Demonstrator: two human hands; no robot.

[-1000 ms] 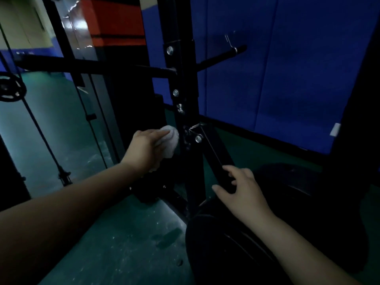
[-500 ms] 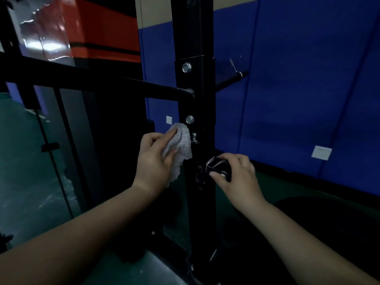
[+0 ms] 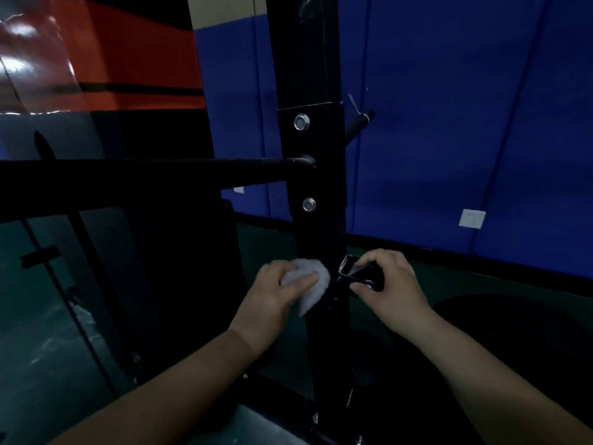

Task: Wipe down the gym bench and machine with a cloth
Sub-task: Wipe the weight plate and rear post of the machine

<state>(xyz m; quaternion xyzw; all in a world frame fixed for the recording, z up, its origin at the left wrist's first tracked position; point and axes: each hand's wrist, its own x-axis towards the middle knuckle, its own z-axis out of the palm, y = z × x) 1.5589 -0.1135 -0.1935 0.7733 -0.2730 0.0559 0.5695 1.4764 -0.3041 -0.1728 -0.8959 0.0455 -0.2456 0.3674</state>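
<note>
One white cloth (image 3: 309, 281), bunched in the left hand (image 3: 272, 300), whose fingers are curled round it in a closed grip, pressing it against the left face of one black vertical machine post (image 3: 316, 175); the post's long axis runs straight up and down, so the wipe probably travels along it. One right hand (image 3: 390, 287), grip clamped on one black metal-edged latch (image 3: 359, 271) on the post's right side, just beside the cloth. Counted also: two silver bolts (image 3: 301, 122) on the post above the hands, one horizontal black bar (image 3: 160, 173) leaving it leftward.

cloth (image 3: 308, 279) left of upright post (image 3: 309, 175), bracket (image 3: 361, 273) right
</note>
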